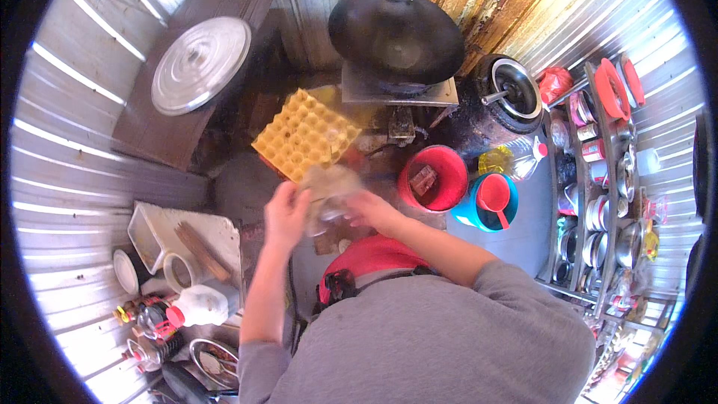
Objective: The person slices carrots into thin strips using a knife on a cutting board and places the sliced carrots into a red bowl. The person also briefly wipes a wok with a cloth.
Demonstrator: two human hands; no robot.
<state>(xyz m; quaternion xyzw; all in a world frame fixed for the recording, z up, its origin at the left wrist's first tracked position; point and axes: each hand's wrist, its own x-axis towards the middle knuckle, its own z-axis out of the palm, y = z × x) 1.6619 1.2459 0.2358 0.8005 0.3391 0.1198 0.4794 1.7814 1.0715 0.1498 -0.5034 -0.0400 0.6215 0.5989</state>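
Note:
My left hand grips the left edge of a blurred, crumpled brownish cloth or bag. At the right side of that same item is my right hand, fingers partly spread; whether it holds the item cannot be told. Just beyond both hands lies a yellow egg tray with rows of hollow cups. A pale, shiny thing shows blurred between the hands. To the right of my right hand stands a red bucket with a wrapped block inside.
A black wok rests on a metal stove. Right are a black stove with a pot, an oil jug, a blue bucket and a crowded shelf rack. Left are a round metal lid and a white sink.

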